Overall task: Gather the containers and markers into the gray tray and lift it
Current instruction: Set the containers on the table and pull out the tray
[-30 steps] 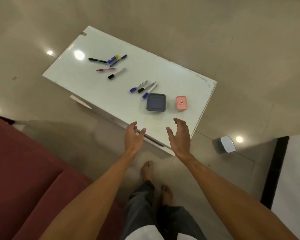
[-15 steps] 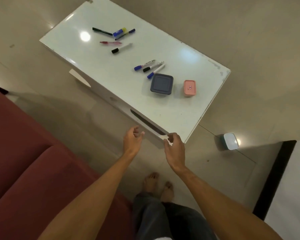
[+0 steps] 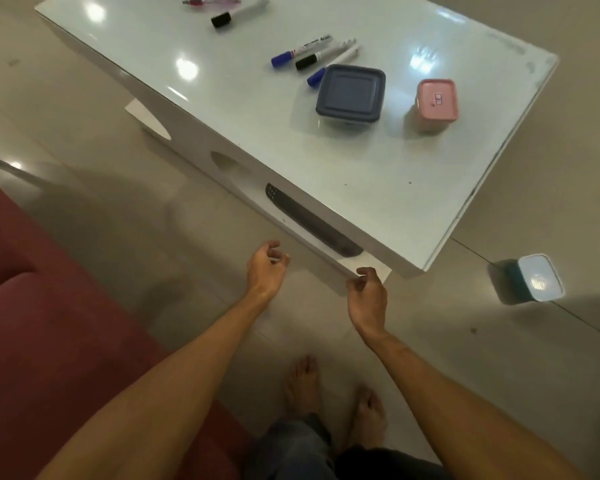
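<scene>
Seemingly the gray tray [image 3: 312,221] is the dark, shallow thing tucked into the slot under the top of the white table [image 3: 378,188], with only its front rim showing. At seven o'clock from it the left hand [image 3: 267,268] hovers, fingers half curled and holding nothing. At five o'clock the right hand [image 3: 366,292] is likewise loosely curled and empty. Its fingertips are close to the shelf lip below the tray, but I cannot tell whether they touch it.

The step in hand looks like drawing the tray out. That would go best with one hand on the rim near each end, sliding it straight toward the body and level so it does not jam in the slot. It could then go on the bare near part of the tabletop, beside what must go in.

On top, at twelve o'clock from the tray, sits the dark blue container [image 3: 350,93], and at one o'clock the pink container [image 3: 437,100], apart from it. Three markers [image 3: 323,55] lie side by side just beyond the blue one, the nearest partly behind its lid. A black-capped marker [image 3: 239,13] lies farther off at eleven o'clock. A blue-and-white container [image 3: 534,278] stands on the floor at four o'clock, well apart from the table.

The tray's depth and any contents are hidden. The top edge cuts off a red pen [image 3: 194,1] and whatever lies past it.
</scene>
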Action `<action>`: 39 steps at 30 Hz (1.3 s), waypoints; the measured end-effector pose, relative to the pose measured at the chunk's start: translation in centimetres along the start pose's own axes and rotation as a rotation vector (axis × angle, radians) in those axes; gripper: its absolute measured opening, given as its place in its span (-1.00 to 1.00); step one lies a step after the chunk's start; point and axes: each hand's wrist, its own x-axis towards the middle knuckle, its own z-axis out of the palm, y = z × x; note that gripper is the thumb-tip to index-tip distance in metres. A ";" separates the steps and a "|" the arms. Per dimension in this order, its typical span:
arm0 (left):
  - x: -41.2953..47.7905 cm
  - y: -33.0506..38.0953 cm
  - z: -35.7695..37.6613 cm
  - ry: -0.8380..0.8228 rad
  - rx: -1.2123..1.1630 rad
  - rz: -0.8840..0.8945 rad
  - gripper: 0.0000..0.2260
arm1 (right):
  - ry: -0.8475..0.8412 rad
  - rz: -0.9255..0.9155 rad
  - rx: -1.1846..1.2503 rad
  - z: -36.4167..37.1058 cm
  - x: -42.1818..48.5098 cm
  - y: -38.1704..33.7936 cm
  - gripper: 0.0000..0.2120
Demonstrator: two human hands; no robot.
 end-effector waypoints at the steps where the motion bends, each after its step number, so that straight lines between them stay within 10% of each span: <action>1: 1.0 -0.5 0.4 -0.005 0.006 0.009 -0.65 | 0.016 0.017 0.007 0.6 1.1 0.5 -0.79; 21: 18.8 -3.6 8.4 -0.011 -0.298 -0.151 -0.24 | 0.312 0.169 0.013 8.3 14.9 5.3 -0.68; 39: 12.0 -3.1 1.3 0.044 -0.524 -0.258 -0.46 | 0.173 0.164 0.171 7.0 6.7 1.6 -0.66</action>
